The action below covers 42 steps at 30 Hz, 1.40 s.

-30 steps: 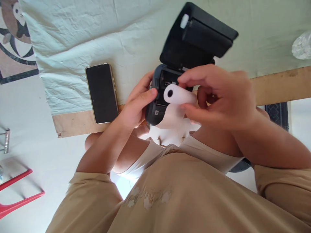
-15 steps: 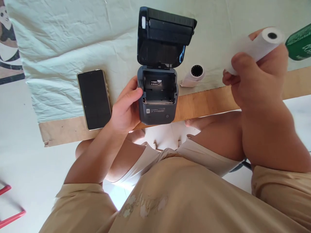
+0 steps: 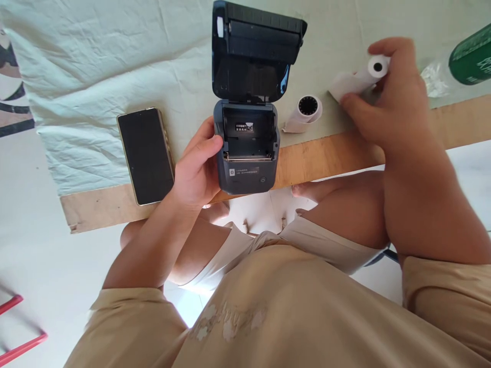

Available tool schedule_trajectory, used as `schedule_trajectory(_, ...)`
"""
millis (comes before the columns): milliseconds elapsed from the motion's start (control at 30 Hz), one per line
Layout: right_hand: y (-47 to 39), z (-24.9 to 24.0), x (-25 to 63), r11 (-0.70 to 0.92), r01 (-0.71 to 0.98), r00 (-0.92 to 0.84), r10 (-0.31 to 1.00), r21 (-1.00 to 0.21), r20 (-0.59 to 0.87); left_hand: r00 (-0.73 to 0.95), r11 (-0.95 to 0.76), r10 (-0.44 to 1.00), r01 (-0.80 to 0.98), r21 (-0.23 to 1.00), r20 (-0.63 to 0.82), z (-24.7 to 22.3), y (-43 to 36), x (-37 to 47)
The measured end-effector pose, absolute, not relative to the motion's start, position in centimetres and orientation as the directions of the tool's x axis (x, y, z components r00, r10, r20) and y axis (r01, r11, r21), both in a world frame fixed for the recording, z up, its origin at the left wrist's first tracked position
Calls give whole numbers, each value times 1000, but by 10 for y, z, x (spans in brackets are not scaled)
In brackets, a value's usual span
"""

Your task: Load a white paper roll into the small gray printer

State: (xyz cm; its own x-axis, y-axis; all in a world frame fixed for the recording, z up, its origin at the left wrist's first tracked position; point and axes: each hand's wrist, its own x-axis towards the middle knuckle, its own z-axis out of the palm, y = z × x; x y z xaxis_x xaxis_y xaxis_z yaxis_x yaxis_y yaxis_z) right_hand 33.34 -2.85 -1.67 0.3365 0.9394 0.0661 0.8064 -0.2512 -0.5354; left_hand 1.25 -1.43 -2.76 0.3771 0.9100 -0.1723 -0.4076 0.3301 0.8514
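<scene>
My left hand [image 3: 199, 163] grips the left side of a dark portable printer [image 3: 247, 176], thumb on its edge. The printer's lid [image 3: 255, 56] stands open, and its paper bay holds only a small label on the inner wall. On the right, my right hand [image 3: 395, 97] is around a white paper roll [image 3: 356, 82] with a dark core, low over the cloth, its loose end pointing left. A smaller paper roll [image 3: 305, 115] with a black core lies just right of the printer.
A phone [image 3: 148, 156] lies screen up at the left. Clear plastic wrap [image 3: 436, 79] and a green can [image 3: 471, 56] are at the far right. The green cloth [image 3: 95, 66] ends at a wooden table edge [image 3: 330, 158]; red bars [image 3: 25, 347] show lower left.
My right hand has moved up and left with the paper roll, lowering it toward the cloth and uncovering the plastic wrap. My left hand still holds the printer, which has barely shifted.
</scene>
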Motion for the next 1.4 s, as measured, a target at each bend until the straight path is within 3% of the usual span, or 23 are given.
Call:
schedule_trajectory(67,-33,-16,327,-105,838,265,936,-536,231,371,328,912,-399,857,-176,-29,-14,13)
schedule_trajectory(167,-41,-16,311,291,829,46,816,-477,577,361,331,912,-366,870,-196,-29,-14,12)
schedule_trajectory(233,-44,-20,296,436,793,-87,771,-424,631,367,336,908,-349,875,-202,-29,-14,11)
schedule_trajectory(333,-44,-33,274,434,813,-203,837,-389,509,392,346,898,-357,867,-197,-29,-14,11)
schedule_trajectory(467,-39,-42,257,319,820,-157,924,-476,350,380,340,905,-379,861,-190,-29,-14,12)
schedule_trajectory(767,-31,-28,244,292,705,-49,929,-646,367,376,352,902,-354,866,-213,-27,-16,12)
schedule_trajectory(867,-30,-18,242,159,464,121,963,-871,240,381,370,895,-341,864,-233,-26,-17,11)
schedule_trajectory(933,-27,-10,238,-40,81,224,974,-996,-21,385,377,891,-337,862,-240,-25,-18,11)
schedule_trajectory(1000,-26,-3,234,-186,-218,204,951,-958,-231,386,384,889,-338,859,-245,-22,-18,11)
schedule_trajectory(1067,-26,2,229,-206,-323,192,942,-924,-277,380,392,888,-335,857,-258,-21,-19,12)
schedule_trajectory(1133,-31,5,227,-124,-252,233,955,-960,-184,371,403,886,-319,858,-278,-20,-19,12)
schedule_trajectory(1233,-42,4,229,131,96,262,953,-987,152,366,398,889,-312,863,-277,-23,-19,12)
schedule_trajectory(1333,-48,-1,230,442,432,74,851,-786,519,372,374,897,-347,860,-240,-27,-18,13)
schedule_trajectory(1400,-48,-4,225,565,514,-71,777,-645,625,385,360,899,-378,853,-208,-30,-17,13)
